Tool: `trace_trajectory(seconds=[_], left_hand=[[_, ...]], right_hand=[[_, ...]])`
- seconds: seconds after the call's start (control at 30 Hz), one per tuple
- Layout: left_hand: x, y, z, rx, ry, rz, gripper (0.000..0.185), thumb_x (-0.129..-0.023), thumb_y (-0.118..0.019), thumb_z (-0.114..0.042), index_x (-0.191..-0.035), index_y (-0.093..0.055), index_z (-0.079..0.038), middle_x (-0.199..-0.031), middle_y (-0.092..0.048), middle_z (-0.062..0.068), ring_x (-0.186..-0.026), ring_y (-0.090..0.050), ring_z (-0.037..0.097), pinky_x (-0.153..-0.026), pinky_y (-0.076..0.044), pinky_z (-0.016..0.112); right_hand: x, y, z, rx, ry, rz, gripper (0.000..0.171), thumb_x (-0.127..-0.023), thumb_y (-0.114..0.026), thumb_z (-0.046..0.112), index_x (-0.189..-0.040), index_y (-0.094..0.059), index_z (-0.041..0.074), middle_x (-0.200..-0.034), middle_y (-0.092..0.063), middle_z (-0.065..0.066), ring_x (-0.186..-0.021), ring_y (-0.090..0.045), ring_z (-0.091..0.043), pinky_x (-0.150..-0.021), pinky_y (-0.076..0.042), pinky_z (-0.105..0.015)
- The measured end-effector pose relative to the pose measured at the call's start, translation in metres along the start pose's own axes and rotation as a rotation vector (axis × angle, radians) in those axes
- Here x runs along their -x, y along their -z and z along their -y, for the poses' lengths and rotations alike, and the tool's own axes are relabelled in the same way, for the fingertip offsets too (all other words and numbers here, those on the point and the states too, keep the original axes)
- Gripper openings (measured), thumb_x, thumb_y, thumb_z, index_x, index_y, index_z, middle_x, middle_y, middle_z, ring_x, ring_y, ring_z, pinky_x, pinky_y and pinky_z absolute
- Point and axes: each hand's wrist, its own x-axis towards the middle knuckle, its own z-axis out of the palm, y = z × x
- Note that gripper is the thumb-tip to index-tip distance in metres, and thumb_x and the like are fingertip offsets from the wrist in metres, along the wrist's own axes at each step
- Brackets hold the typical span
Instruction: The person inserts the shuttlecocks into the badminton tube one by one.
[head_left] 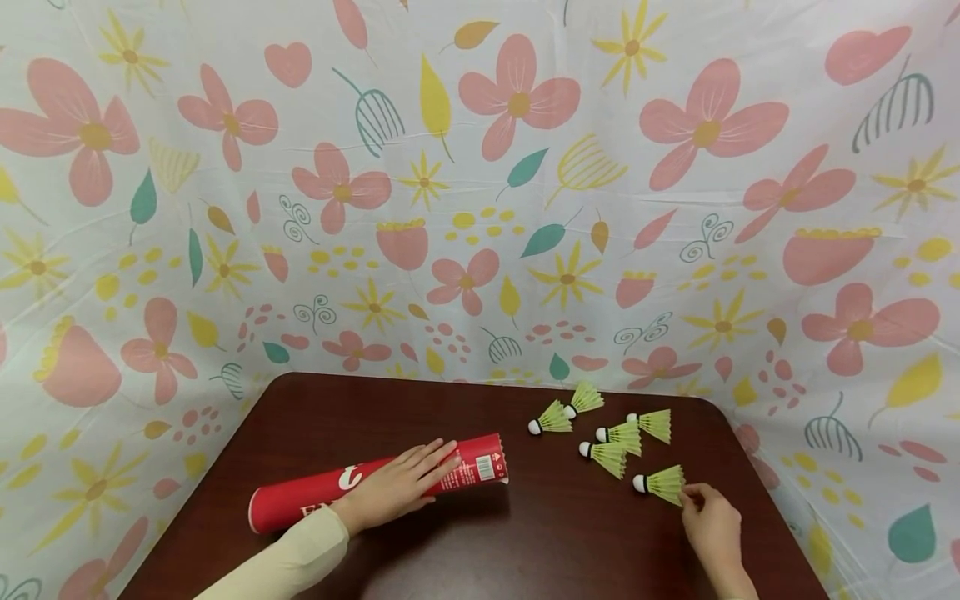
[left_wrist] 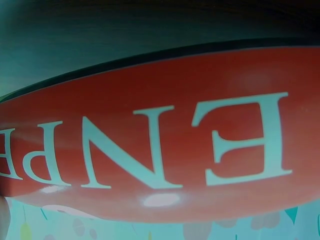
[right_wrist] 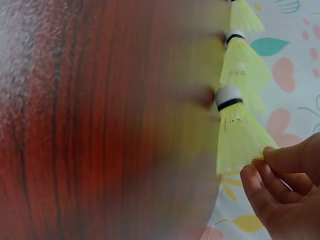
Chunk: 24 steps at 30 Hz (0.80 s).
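A red shuttlecock tube (head_left: 468, 467) with white lettering lies on its side at the left of the table. My left hand (head_left: 401, 485) rests on top of it, fingers extended along the barrel. In the left wrist view the tube's red wall (left_wrist: 240, 75) fills most of the picture. At the right, my right hand (head_left: 712, 525) pinches the skirt edge of a yellow shuttlecock (head_left: 663, 483) between thumb and fingertips. The white cork of that shuttlecock (right_wrist: 237, 130) points away from the hand in the right wrist view.
Several more yellow shuttlecocks (head_left: 609, 457) lie loosely grouped toward the back right of the dark brown table (head_left: 555, 533). Behind the table hangs a white cloth (head_left: 465, 208) printed with flowers and leaves. The table's right edge runs close beside my right hand.
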Motion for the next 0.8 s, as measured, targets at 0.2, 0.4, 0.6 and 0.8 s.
trace_trajectory(seconds=[0.2, 0.4, 0.6, 0.8], left_hand=[[-0.002, 0.002, 0.000, 0.005, 0.006, 0.001, 0.092, -0.082, -0.077, -0.033, -0.154, -0.022, -0.013, -0.157, -0.023, 0.011, -0.141, -0.030, 0.030, -0.109, -0.035, 0.042], [-0.002, 0.002, 0.000, 0.006, 0.004, -0.004, 0.093, -0.082, -0.077, -0.032, -0.154, -0.022, -0.013, -0.157, -0.024, 0.012, -0.142, -0.028, 0.029, -0.110, -0.034, 0.041], [-0.001, 0.002, -0.001, 0.032, 0.014, 0.006, 0.093, -0.082, -0.077, -0.032, -0.154, -0.021, -0.013, -0.158, -0.022, 0.011, -0.143, -0.027, 0.029, -0.110, -0.033, 0.042], [-0.002, 0.002, 0.000, 0.040, 0.020, 0.012, 0.093, -0.082, -0.077, -0.032, -0.154, -0.021, -0.013, -0.158, -0.022, 0.011, -0.142, -0.028, 0.029, -0.110, -0.033, 0.042]], right_hand=[[0.003, 0.003, 0.003, -0.010, 0.043, -0.077, 0.005, -0.081, -0.069, -0.004, -0.086, -0.069, -0.004, -0.079, -0.067, -0.020, -0.059, -0.057, -0.024, -0.053, -0.043, -0.036], [0.002, 0.004, 0.005, -0.017, 0.047, -0.090, 0.005, -0.083, -0.070, -0.003, -0.087, -0.069, -0.003, -0.079, -0.068, -0.018, -0.054, -0.053, -0.016, -0.051, -0.041, -0.032], [0.000, 0.004, 0.013, -0.042, 0.113, -0.180, 0.007, -0.079, -0.074, -0.005, -0.083, -0.070, -0.001, -0.076, -0.068, -0.016, -0.054, -0.054, -0.012, -0.050, -0.042, -0.031], [-0.001, 0.004, 0.027, -0.081, 0.138, -0.201, 0.008, -0.078, -0.074, -0.005, -0.084, -0.071, 0.000, -0.075, -0.069, -0.013, -0.054, -0.050, -0.002, -0.048, -0.035, -0.015]])
